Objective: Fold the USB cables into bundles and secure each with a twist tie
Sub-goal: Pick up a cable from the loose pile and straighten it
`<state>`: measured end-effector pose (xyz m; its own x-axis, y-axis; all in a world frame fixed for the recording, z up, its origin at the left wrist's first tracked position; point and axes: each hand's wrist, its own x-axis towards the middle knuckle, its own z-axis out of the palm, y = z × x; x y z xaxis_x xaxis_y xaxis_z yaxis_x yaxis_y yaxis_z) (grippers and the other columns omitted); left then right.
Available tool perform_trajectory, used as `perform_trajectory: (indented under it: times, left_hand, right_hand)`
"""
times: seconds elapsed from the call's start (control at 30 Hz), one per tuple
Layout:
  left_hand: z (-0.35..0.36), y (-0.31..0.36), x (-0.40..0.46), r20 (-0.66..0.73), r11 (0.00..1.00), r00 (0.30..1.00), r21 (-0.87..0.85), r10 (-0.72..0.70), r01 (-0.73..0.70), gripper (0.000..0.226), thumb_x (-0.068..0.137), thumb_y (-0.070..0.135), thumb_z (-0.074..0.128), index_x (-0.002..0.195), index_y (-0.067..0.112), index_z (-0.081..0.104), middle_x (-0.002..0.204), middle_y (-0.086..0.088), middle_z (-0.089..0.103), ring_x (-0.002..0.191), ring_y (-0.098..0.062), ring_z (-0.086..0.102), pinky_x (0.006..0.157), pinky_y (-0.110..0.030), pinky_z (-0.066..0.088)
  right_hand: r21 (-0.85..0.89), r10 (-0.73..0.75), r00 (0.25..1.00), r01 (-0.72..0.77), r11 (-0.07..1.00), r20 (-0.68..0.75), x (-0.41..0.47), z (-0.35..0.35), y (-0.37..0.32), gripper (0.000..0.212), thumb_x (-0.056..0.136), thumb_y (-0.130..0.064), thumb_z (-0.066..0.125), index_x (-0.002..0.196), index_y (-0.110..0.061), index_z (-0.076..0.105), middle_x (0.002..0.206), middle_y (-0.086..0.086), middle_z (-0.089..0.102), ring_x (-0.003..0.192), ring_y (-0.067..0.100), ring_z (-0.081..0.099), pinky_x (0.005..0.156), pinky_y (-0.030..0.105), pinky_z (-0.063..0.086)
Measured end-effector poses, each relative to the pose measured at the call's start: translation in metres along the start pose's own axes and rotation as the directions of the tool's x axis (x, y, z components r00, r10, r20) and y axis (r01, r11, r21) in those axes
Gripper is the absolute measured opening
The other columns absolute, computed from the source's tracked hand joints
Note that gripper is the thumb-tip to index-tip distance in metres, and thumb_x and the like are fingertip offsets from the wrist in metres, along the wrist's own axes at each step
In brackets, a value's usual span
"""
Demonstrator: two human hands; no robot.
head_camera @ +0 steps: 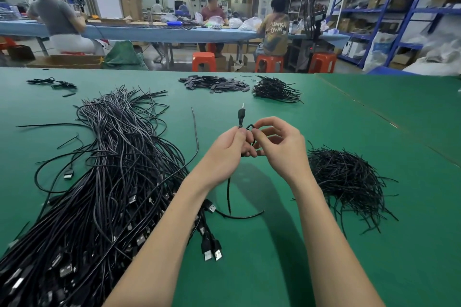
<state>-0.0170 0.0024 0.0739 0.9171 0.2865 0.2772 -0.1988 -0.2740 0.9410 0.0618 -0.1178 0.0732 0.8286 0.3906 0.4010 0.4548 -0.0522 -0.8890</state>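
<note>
loose usb cables (104, 182) piled near left on the green worktop (274, 269), twist ties (346, 177) heaped right. mid-air, left hand (230, 148) pinches the cable (240, 117) below its plug while right hand (277, 143) curls round the first loop. looks like early folding; next, keep looping the dangling tail, then grab a tie.

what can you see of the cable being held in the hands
A thin black cable, rubbery looking, held above the green table. The left hand and right hand pinch it where it loops. Its small plug end sticks upward beyond the fingers; a tail hangs below the left hand to the table.
</note>
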Motion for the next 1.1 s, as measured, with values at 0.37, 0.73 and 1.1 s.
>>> perform_trajectory:
  times: [0.37,0.73,1.1]
  left_hand:
    - [-0.002,-0.006,-0.003,-0.054,0.945,0.993,0.315,0.108,-0.086,0.032,0.108,0.028,0.034,0.085,0.014,0.051,0.069,0.007,0.060,0.069,-0.014,0.055,0.071,-0.035,0.045]
    - [0.010,-0.011,-0.004,0.071,0.816,0.956,0.505,0.285,-0.280,0.016,0.106,0.014,0.039,0.096,0.016,0.051,0.079,0.001,0.052,0.074,-0.015,0.043,0.067,-0.027,0.029]
    - [0.006,-0.003,-0.002,-0.127,0.973,0.986,0.218,0.109,-0.079,0.035,0.109,0.027,0.032,0.086,0.008,0.049,0.087,-0.004,0.055,0.087,-0.020,0.056,0.088,-0.044,0.050]
  right_hand:
    - [0.224,0.177,0.955,-0.231,0.947,0.239,0.004,0.001,-0.002,0.017,0.098,-0.032,0.066,0.108,-0.021,0.074,0.089,-0.005,0.075,0.081,0.010,0.071,0.070,0.022,0.056]
    - [0.171,0.154,0.972,-0.184,0.968,0.177,0.001,-0.006,-0.003,0.024,0.095,-0.035,0.068,0.083,-0.015,0.074,0.070,-0.002,0.061,0.067,0.008,0.054,0.057,0.023,0.047]
    - [0.090,0.044,0.976,-0.064,0.994,0.215,0.002,-0.019,-0.005,0.017,0.095,-0.003,0.065,0.100,-0.011,0.078,0.079,0.003,0.072,0.066,0.012,0.060,0.058,0.023,0.049]
